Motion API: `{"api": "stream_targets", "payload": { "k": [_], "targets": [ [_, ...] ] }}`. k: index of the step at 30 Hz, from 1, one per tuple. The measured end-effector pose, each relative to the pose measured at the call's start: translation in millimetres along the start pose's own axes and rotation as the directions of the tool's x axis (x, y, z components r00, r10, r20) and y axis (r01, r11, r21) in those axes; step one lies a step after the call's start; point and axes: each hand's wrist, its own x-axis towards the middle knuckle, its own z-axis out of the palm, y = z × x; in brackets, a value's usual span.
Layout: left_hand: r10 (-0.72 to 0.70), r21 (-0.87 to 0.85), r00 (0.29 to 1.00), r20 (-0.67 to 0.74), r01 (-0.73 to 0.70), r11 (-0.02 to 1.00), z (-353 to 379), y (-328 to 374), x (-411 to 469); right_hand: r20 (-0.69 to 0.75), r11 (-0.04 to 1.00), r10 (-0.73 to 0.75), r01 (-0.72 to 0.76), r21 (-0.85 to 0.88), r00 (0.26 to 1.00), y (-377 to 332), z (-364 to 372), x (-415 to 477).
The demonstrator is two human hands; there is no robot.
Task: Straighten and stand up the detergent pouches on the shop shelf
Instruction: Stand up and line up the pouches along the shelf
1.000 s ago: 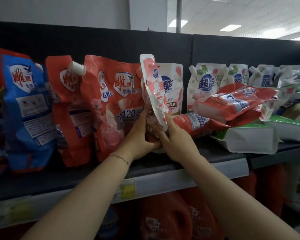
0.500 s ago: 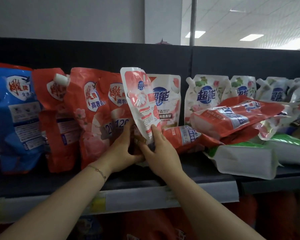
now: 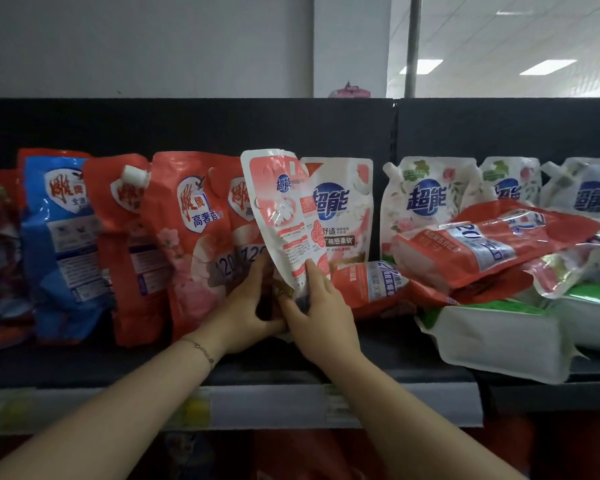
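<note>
Detergent pouches (image 3: pixel 426 216) crowd a dark shelf (image 3: pixel 395 356) beneath ceiling lights (image 3: pixel 423 66).

— Where is the pink-and-white pouch (image 3: pixel 284 220)?
— Its lower end is held between the left hand (image 3: pixel 246 313) and the right hand (image 3: pixel 323 306). It leans left (top corner crumpled).
— And the rest?
— The upright red pouches (image 3: pixel 194 244) stand left of the left hand. The flat red pouches (image 3: pixel 482 247) lie piled right of the right hand.
</note>
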Motion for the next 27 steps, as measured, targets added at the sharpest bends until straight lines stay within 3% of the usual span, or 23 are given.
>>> {"api": "stream_targets", "payload": {
  "k": [11, 16, 20, 22, 25, 27],
  "targets": [
    [-0.001, 0.019, 1.0, -0.009, 0.001, 1.0, -2, 3, 0, -0.028, 0.998, 0.037, -0.036, 0.054, 0.999, -3, 0, 1],
    [-0.02, 0.113, 0.994, 0.103, 0.008, 0.994, -3, 7, 4, -0.003, 1.0, 0.027, -0.027, -0.016, 1.0, -3, -4, 3],
    [-0.083, 0.214, 0.994, 0.071, 0.066, 0.975, -14, 23, 2, 0.013, 1.0, 0.026, -0.025, -0.016, 1.0, -3, -3, 3],
    [-0.089, 0.355, 0.996, 0.014, 0.078, 0.932, -17, 31, -4, 0.022, 0.999, 0.033, -0.033, -0.006, 0.999, -4, -5, 1],
    [0.021, 0.653, 1.0, -0.006, -0.012, 0.757, -15, 57, -16, 0.066, 0.994, 0.051, -0.058, 0.096, 0.997, -9, -11, -1],
    [0.105, 0.75, 0.994, 0.005, -0.073, 0.657, -11, 69, -18, 0.148, 0.996, 0.027, -0.04, 0.085, 0.989, -11, -20, 1]
  ]
}}
